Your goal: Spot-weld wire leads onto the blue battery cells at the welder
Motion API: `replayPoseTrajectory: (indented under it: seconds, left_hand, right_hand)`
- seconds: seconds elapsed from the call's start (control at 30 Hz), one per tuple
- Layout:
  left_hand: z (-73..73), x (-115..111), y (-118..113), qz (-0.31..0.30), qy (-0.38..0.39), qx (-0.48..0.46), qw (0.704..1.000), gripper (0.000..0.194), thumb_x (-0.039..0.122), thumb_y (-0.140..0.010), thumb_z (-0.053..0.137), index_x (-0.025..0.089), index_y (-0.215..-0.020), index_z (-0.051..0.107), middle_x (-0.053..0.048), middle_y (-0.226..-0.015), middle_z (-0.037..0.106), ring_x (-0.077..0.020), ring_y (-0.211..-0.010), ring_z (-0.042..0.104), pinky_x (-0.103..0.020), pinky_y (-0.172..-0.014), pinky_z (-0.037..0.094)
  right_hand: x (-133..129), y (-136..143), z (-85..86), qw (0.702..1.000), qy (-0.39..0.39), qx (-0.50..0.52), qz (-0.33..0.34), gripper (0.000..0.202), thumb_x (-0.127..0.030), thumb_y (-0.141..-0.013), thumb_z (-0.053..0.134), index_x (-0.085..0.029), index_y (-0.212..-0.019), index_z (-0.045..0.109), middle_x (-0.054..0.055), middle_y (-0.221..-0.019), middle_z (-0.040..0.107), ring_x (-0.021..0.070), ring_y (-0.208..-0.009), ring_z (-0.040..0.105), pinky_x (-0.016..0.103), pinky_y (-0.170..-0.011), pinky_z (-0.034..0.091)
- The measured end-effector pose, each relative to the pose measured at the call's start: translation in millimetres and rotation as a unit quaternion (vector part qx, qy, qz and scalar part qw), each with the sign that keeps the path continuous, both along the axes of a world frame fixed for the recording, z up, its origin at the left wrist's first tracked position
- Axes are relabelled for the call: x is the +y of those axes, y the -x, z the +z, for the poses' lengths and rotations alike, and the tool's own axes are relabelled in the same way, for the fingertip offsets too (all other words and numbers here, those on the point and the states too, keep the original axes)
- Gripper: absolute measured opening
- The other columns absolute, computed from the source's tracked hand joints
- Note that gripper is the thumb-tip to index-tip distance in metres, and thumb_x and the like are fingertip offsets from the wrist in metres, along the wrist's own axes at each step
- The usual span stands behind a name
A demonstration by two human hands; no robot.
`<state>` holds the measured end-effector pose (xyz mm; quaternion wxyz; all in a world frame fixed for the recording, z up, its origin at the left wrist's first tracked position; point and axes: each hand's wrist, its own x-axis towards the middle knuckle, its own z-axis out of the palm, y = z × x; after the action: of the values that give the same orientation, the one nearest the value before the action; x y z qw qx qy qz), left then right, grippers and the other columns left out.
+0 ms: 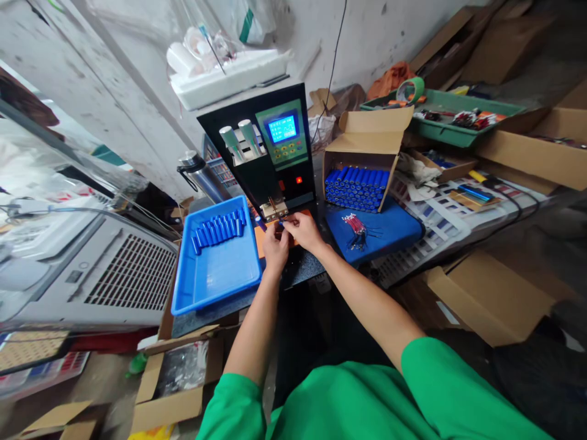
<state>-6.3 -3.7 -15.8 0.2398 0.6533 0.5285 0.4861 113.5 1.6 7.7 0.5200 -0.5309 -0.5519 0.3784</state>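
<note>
Both hands meet under the electrodes of a black spot welder (275, 208) with a lit blue display. My left hand (276, 245) is closed around a blue cylindrical battery cell (260, 223), whose end shows beside the fingers. My right hand (303, 232) is pinched close against it at the electrode tips; whatever its fingers hold is too small and covered to make out. Left of the hands, a blue plastic tray (211, 293) carries a row of blue cells (220, 231). On a blue stool top (389, 235) to the right lies a bundle of red and black wires (355, 231).
An open cardboard box (376, 128) packed with blue cells stands right of the welder. A steel flask (202, 177) is behind the tray. Farther right is a green tray (458, 131) of wires and tape. Cardboard boxes (495, 296) lie low on the right and left.
</note>
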Motion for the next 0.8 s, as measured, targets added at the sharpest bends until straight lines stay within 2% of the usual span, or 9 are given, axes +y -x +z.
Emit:
replayPoseTrajectory:
  seconds: [0.27, 0.4, 0.5, 0.57, 0.63, 0.7, 0.8]
  left_hand:
    - [-12.7, 3, 3, 0.019, -0.012, 0.016, 1.0, 0.027, 0.039, -0.086, 0.065, 0.018, -0.102, 0.065, -0.003, -0.085, 0.065, -0.0132, -0.07, 0.061, -0.025, -0.063, 0.048]
    - [-12.6, 5, 7, 0.001, -0.06, 0.027, 0.998, 0.029, 0.039, -0.085, 0.065, 0.019, -0.105, 0.064, -0.005, -0.094, 0.065, -0.0135, -0.073, 0.061, -0.026, -0.067, 0.051]
    - [-8.8, 5, 7, 0.005, -0.072, 0.027, 0.997, 0.029, 0.042, -0.085, 0.065, 0.019, -0.103, 0.064, -0.005, -0.095, 0.066, -0.0136, -0.071, 0.062, -0.027, -0.066, 0.052]
    - [-6.6, 4, 7, 0.002, -0.073, 0.039, 0.997, 0.027, 0.043, -0.087, 0.062, 0.019, -0.098, 0.065, -0.004, -0.09, 0.067, -0.0141, -0.07, 0.062, -0.028, -0.068, 0.052]
    - [-5.5, 4, 8, -0.002, -0.073, 0.058, 0.996, 0.026, 0.044, -0.088, 0.06, 0.019, -0.095, 0.067, -0.003, -0.086, 0.068, -0.0149, -0.068, 0.062, -0.029, -0.069, 0.052]
    - [-5.4, 3, 8, -0.001, -0.075, 0.069, 0.995, 0.027, 0.044, -0.089, 0.058, 0.02, -0.094, 0.068, -0.003, -0.084, 0.069, -0.0159, -0.068, 0.063, -0.03, -0.07, 0.051]
    - [-5.7, 3, 9, 0.0, -0.09, 0.078, 0.993, 0.026, 0.044, -0.09, 0.057, 0.021, -0.092, 0.069, -0.004, -0.084, 0.07, -0.018, -0.074, 0.066, -0.031, -0.073, 0.052]
  right_hand:
    - [-17, -3, 5.9, 0.988, -0.028, -0.145, -0.045, 0.017, -0.033, -0.089, 0.067, -0.018, -0.086, 0.073, 0.006, -0.08, 0.074, 0.0202, -0.08, 0.07, 0.026, -0.074, 0.049]
    - [-16, -4, 6.4, 0.978, -0.052, -0.195, -0.061, 0.022, -0.029, -0.094, 0.06, -0.019, -0.078, 0.07, 0.005, -0.075, 0.072, 0.0181, -0.074, 0.067, 0.024, -0.071, 0.047]
    - [-10, -22, 7.5, 0.963, -0.088, -0.236, -0.099, 0.021, -0.025, -0.094, 0.058, -0.019, -0.079, 0.071, 0.005, -0.076, 0.07, 0.0174, -0.075, 0.065, 0.024, -0.075, 0.048]
    - [-4, -42, 12.2, 0.946, -0.111, -0.272, -0.134, 0.02, -0.023, -0.095, 0.055, -0.016, -0.089, 0.073, 0.006, -0.083, 0.07, 0.0174, -0.078, 0.065, 0.024, -0.079, 0.048]
    - [5, -67, 20.3, 0.929, -0.124, -0.307, -0.163, 0.026, -0.023, -0.097, 0.051, -0.014, -0.109, 0.073, 0.009, -0.094, 0.07, 0.0175, -0.083, 0.065, 0.024, -0.082, 0.048]
    - [17, -91, 30.2, 0.91, -0.132, -0.353, -0.173, 0.034, -0.024, -0.1, 0.046, -0.012, -0.124, 0.068, 0.013, -0.107, 0.069, 0.0189, -0.09, 0.066, 0.025, -0.086, 0.048]
    - [40, -119, 43.1, 0.874, -0.111, -0.439, -0.176, 0.041, -0.024, -0.103, 0.04, -0.01, -0.136, 0.06, 0.017, -0.116, 0.065, 0.0225, -0.1, 0.065, 0.028, -0.091, 0.048]
